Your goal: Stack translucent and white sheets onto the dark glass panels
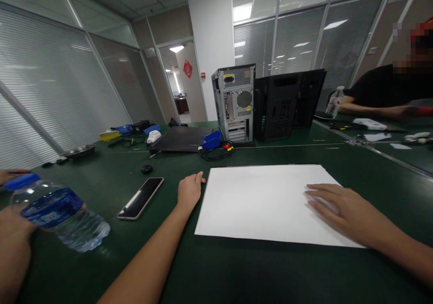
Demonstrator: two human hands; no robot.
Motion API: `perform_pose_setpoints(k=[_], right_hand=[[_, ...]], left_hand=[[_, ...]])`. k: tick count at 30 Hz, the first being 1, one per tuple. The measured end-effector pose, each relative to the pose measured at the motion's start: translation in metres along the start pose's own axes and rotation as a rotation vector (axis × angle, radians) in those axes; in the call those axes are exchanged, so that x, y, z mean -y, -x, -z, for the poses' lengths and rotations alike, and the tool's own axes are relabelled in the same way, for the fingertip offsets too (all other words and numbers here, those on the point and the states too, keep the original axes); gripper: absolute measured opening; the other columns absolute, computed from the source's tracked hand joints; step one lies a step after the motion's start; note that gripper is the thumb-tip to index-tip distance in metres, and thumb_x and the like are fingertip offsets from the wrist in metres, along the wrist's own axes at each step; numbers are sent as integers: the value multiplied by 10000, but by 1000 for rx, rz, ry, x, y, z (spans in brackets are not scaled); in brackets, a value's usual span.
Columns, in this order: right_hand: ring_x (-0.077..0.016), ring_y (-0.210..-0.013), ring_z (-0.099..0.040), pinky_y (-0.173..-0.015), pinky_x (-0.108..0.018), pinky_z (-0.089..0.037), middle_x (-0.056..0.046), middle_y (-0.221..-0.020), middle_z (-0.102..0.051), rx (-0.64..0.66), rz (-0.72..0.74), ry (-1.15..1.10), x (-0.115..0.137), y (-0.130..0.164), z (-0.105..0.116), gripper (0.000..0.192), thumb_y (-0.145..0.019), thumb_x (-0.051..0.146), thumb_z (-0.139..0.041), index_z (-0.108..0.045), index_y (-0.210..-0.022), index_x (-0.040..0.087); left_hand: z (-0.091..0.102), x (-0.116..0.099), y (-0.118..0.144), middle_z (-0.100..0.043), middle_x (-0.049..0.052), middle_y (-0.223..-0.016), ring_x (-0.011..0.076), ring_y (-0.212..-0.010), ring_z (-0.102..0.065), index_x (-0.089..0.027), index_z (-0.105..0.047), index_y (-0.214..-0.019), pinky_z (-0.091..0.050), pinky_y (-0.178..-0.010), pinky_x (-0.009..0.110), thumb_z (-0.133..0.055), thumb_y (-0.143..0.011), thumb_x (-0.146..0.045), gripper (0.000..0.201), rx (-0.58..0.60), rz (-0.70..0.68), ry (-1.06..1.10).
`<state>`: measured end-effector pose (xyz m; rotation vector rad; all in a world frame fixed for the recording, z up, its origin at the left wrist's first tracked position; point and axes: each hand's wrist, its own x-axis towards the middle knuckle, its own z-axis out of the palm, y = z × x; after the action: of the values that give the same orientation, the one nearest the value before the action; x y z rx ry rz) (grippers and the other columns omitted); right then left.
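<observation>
A sheet of white paper (pixel 257 204) lies flat on the green table in front of me. My right hand (pixel 341 209) rests palm down over the paper's right part, its fingers stretched out toward the middle. Just off the paper's left edge, my left hand (pixel 190 190) lies on the table with its fingers curled into a loose fist; I see nothing in it. Left of that hand is a smartphone (pixel 141 199), its dark screen up. Beyond the phone sits a small round black object (pixel 146 169).
Another person's arm (pixel 13 236) is at the left, behind a tilted water bottle (pixel 61 214). Open computer cases (pixel 237 103) stand beyond the paper, near a blue bin (pixel 211 140) and cables. A person in black (pixel 382 87) sits at the far right by another bottle (pixel 334 102).
</observation>
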<state>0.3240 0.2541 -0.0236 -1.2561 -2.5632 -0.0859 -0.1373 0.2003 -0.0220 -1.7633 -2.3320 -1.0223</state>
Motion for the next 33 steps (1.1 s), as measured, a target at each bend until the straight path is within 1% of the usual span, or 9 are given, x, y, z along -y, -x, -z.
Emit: perform_pose_setpoints(k=[3,5,7,10,14,18,21,25,33], right_hand=[[-288,-1196,-529,-1026,-514,-421,-44,-1288,-596,-97,-173,53,-22,2,2,544,-898,591,-386,-636,-1245,254],[-300,-1101,-583,-964,-508,-465,-82,-1228,-628,-99,-320,75,-43,4,0,626,-875,642,-380,-624,-1257,210],[-308,-985,-627,-860,-504,-510,-121,-1165,-652,-40,-455,61,-63,7,-3,711,-848,693,-376,-600,-1290,183],[-322,-918,-644,-756,-498,-529,-144,-1115,-666,27,-550,1,-83,8,-10,761,-808,739,-387,-595,-1303,199],[-323,-906,-649,-771,-497,-529,-131,-1089,-678,2,-518,-58,-84,6,-14,724,-802,730,-404,-624,-1271,223],[-322,-872,-658,-765,-496,-532,-127,-1042,-691,-8,-506,-82,-77,5,-12,714,-812,723,-397,-625,-1268,223],[-308,-850,-664,-767,-479,-530,-121,-1004,-698,21,-531,-107,-79,5,-12,734,-817,733,-388,-586,-1315,231],[-295,-874,-662,-792,-465,-518,-106,-1049,-692,38,-548,-108,-86,5,-16,741,-814,753,-379,-556,-1343,265],[-288,-923,-650,-823,-459,-512,-105,-1108,-673,38,-539,-115,-86,6,-16,725,-821,751,-372,-572,-1328,272]], left_hand=[[-2,-5,7,-719,82,-1145,229,-1061,-658,-188,-703,-1097,-435,-980,354,-331,-964,-294,409,65,-52,-38],[-4,-8,10,-645,105,-1285,224,-1177,-599,-154,-626,-1247,-358,-1071,364,-337,-946,-233,425,110,-77,-60],[-6,-11,13,-580,148,-1358,249,-1257,-537,-105,-559,-1321,-297,-1116,411,-337,-951,-270,463,142,-84,-75],[-9,-12,16,-511,183,-1417,279,-1339,-445,-83,-483,-1384,-252,-1132,460,-342,-957,-389,544,186,-90,-96],[-10,-11,15,-475,181,-1447,280,-1369,-400,-76,-427,-1426,-223,-1143,472,-297,-965,-380,567,228,-107,-105],[-7,-12,14,-499,143,-1436,263,-1364,-411,-96,-477,-1397,-241,-1140,475,-219,-974,-311,540,228,-117,-84],[-6,-13,14,-509,131,-1430,255,-1357,-422,-113,-485,-1393,-240,-1142,479,-240,-960,-265,520,237,-134,-74],[-5,-15,15,-514,114,-1430,243,-1356,-425,-149,-476,-1401,-232,-1147,473,-275,-946,-236,505,243,-167,-72],[-1,-18,14,-592,102,-1353,240,-1296,-500,-174,-608,-1266,-276,-1126,489,-265,-979,-300,464,177,-159,4]])
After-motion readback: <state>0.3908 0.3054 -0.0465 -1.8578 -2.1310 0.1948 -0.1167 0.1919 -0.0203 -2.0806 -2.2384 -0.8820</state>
